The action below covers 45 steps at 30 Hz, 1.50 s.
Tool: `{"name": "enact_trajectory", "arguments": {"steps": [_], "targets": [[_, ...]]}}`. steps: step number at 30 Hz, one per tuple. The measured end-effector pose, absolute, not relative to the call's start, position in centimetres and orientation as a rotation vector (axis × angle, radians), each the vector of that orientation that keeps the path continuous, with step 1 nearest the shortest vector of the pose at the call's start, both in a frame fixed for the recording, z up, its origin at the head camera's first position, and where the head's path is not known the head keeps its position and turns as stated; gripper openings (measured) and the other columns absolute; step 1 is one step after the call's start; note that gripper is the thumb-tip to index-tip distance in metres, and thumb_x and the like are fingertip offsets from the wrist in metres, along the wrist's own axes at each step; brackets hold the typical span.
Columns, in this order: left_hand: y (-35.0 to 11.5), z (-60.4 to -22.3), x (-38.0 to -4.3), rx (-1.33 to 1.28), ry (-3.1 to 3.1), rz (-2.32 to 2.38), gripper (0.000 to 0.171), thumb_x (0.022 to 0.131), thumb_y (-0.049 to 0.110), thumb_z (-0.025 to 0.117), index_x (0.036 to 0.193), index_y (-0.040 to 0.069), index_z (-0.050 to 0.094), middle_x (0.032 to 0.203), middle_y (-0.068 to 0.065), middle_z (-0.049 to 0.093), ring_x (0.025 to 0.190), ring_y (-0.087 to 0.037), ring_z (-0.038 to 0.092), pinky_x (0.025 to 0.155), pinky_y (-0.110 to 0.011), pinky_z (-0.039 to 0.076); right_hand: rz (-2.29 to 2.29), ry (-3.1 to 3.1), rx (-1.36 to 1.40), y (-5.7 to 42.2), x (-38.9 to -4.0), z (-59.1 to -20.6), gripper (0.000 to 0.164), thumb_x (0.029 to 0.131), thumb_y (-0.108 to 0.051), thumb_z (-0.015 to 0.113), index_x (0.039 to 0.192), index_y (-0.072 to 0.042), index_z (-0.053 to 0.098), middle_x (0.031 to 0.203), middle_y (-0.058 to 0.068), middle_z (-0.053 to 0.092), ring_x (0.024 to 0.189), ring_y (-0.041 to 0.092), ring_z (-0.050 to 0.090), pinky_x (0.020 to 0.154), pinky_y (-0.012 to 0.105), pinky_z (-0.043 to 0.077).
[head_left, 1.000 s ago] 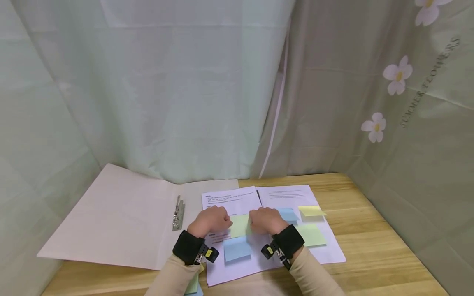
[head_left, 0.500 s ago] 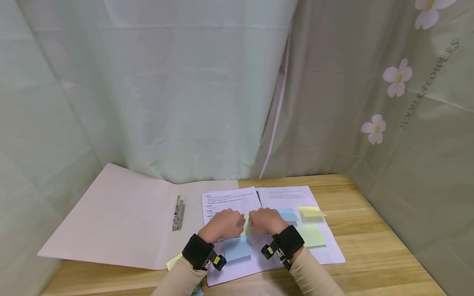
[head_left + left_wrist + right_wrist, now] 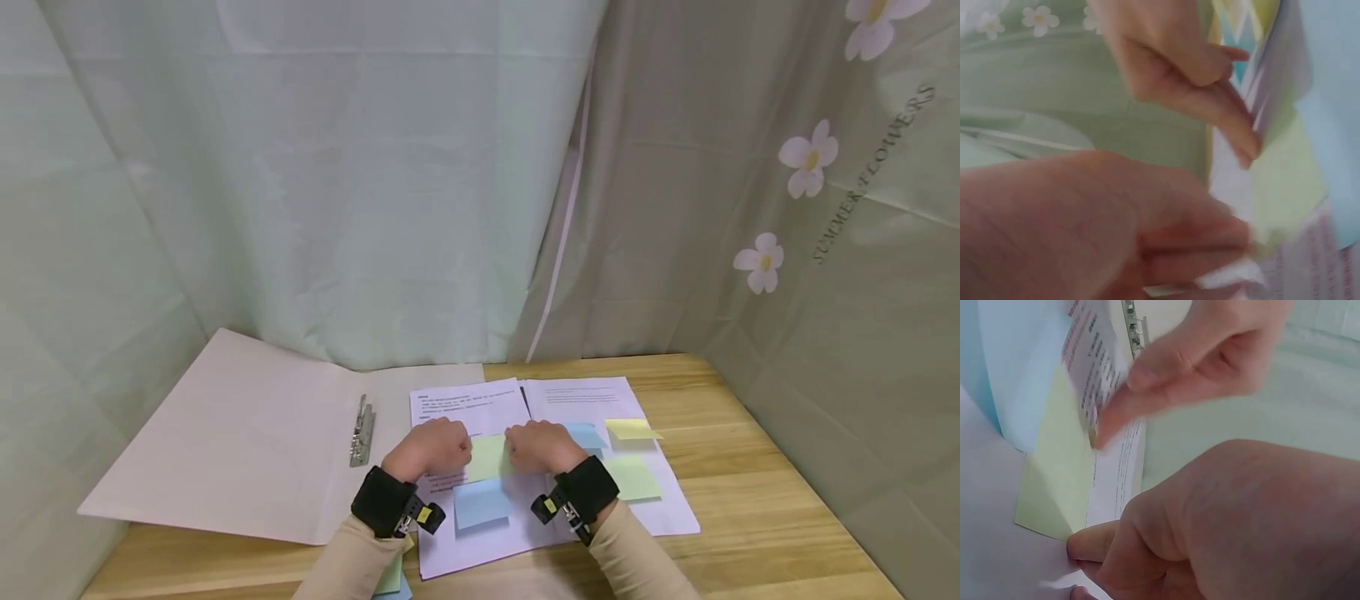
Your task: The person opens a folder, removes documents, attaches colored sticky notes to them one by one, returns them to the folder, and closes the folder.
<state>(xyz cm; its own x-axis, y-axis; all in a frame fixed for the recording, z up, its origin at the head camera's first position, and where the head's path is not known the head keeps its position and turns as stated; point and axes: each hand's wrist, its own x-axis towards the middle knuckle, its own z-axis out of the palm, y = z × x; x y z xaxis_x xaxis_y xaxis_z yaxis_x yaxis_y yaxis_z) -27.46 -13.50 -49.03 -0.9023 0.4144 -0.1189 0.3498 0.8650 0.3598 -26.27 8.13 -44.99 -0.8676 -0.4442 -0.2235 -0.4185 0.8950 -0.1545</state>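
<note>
A pale green sticky note (image 3: 487, 457) lies on the printed sheets (image 3: 468, 404), between my two hands in the head view. My left hand (image 3: 435, 447) is at its left edge; in the right wrist view a straight finger (image 3: 1113, 419) of that hand, blurred, touches the note's edge. At the opposite side, my right hand (image 3: 542, 446) rests a fingertip (image 3: 1088, 542) on the note's corner. The left wrist view shows the right hand (image 3: 1191, 75) with an extended finger on the green paper. Just below the note is a blue sticky note (image 3: 480, 504), its lower edge lifted.
Right of my hands are another blue note (image 3: 585, 437), a yellow note (image 3: 632, 429) and a second green note (image 3: 633, 479). An open folder (image 3: 225, 442) with a metal clip (image 3: 362, 433) lies left. More sticky notes (image 3: 390, 575) lie by the left forearm. Curtains hang behind the wooden table (image 3: 765, 500).
My left hand slid right across the green note toward the right hand, then back left to its edge. My right hand stays in place.
</note>
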Motion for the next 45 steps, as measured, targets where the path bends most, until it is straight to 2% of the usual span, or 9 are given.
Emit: {"name": "enact_trajectory", "arguments": {"steps": [4, 7, 11, 20, 26, 29, 32, 37, 45], "targets": [[-12.9, -50.6, -28.3, 0.849, 2.864, 0.534, 0.040, 0.104, 0.022, 0.068, 0.139, 0.005, 0.079, 0.139, -0.010, 0.082, 0.068, -0.011, 0.050, 0.066, -0.031, 0.045, -0.144, 2.808, -0.642, 8.3, -27.1, -46.1, 0.025, 0.108, -0.017, 0.062, 0.127, -0.011, 0.077, 0.093, 0.006, 0.068, 0.083, 0.025, 0.058, 0.072, 0.042, 0.045], [-12.2, -51.8, -28.7, 0.954, 2.838, 0.536, 0.041, 0.104, 0.023, 0.067, 0.140, 0.009, 0.080, 0.110, -0.003, 0.084, 0.063, -0.010, 0.039, 0.058, -0.029, 0.035, -0.134, 2.830, -0.703, 9.1, -29.4, -49.3, 0.021, 0.107, -0.021, 0.061, 0.120, -0.016, 0.077, 0.088, 0.002, 0.065, 0.079, 0.023, 0.056, 0.069, 0.041, 0.044], [-11.4, -51.0, -27.8, 0.870, 2.839, 0.551, 0.027, 0.106, 0.020, 0.067, 0.122, 0.009, 0.085, 0.072, 0.006, 0.046, 0.061, -0.012, 0.041, 0.057, -0.031, 0.032, -0.145, 2.863, -0.774, 9.7, -30.9, -51.6, 0.018, 0.108, -0.024, 0.058, 0.114, -0.020, 0.076, 0.084, 0.001, 0.062, 0.077, 0.022, 0.055, 0.067, 0.039, 0.044], [-14.1, -52.2, -28.9, 0.611, 2.909, 0.448, 0.036, 0.107, 0.024, 0.060, 0.071, 0.022, 0.063, 0.066, 0.009, 0.038, 0.059, -0.014, 0.044, 0.057, -0.032, 0.033, -0.134, 2.798, -0.690, 9.0, -30.6, -50.2, 0.038, 0.110, -0.023, 0.058, 0.143, -0.014, 0.074, 0.098, 0.006, 0.069, 0.081, 0.024, 0.059, 0.069, 0.039, 0.045], [-12.2, -50.9, -27.9, 0.779, 2.924, 0.565, 0.024, 0.105, 0.020, 0.065, 0.100, 0.012, 0.087, 0.083, 0.004, 0.076, 0.062, -0.012, 0.045, 0.057, -0.030, 0.034, -0.123, 2.819, -0.731, 9.3, -31.8, -51.9, 0.029, 0.108, -0.028, 0.060, 0.127, -0.015, 0.078, 0.081, -0.001, 0.061, 0.071, 0.020, 0.056, 0.061, 0.035, 0.041], [-11.2, -49.8, -26.6, 0.836, 2.926, 0.607, 0.031, 0.111, 0.022, 0.059, 0.100, 0.009, 0.085, 0.082, 0.003, 0.074, 0.063, -0.012, 0.043, 0.057, -0.031, 0.031, -0.127, 2.844, -0.744, 9.3, -31.9, -52.2, 0.022, 0.109, -0.028, 0.061, 0.117, -0.017, 0.078, 0.077, -0.003, 0.058, 0.069, 0.019, 0.054, 0.060, 0.035, 0.039], [-11.3, -49.2, -26.2, 0.710, 2.911, 0.599, 0.036, 0.112, 0.024, 0.059, 0.079, 0.016, 0.071, 0.066, 0.007, 0.036, 0.059, -0.015, 0.042, 0.056, -0.033, 0.031, -0.134, 2.850, -0.723, 9.4, -31.7, -52.2, 0.029, 0.109, -0.027, 0.059, 0.128, -0.018, 0.080, 0.080, -0.003, 0.061, 0.069, 0.018, 0.053, 0.059, 0.034, 0.039], [-13.2, -50.2, -27.7, 0.507, 2.889, 0.501, 0.026, 0.107, 0.026, 0.065, 0.086, 0.015, 0.074, 0.069, 0.003, 0.045, 0.063, -0.019, 0.048, 0.058, -0.035, 0.035, -0.157, 2.814, -0.664, 9.5, -32.0, -52.0, 0.045, 0.110, -0.028, 0.058, 0.151, -0.018, 0.073, 0.088, 0.000, 0.066, 0.071, 0.019, 0.055, 0.062, 0.034, 0.040], [-14.3, -51.7, -28.8, 0.503, 2.844, 0.530, 0.030, 0.103, 0.030, 0.066, 0.076, 0.022, 0.060, 0.068, 0.007, 0.037, 0.061, -0.016, 0.045, 0.058, -0.033, 0.034, -0.320, 2.747, -0.693, 9.6, -28.7, -47.8, 0.041, 0.109, -0.020, 0.061, 0.148, -0.014, 0.075, 0.096, 0.004, 0.070, 0.075, 0.022, 0.052, 0.065, 0.036, 0.039]]}}
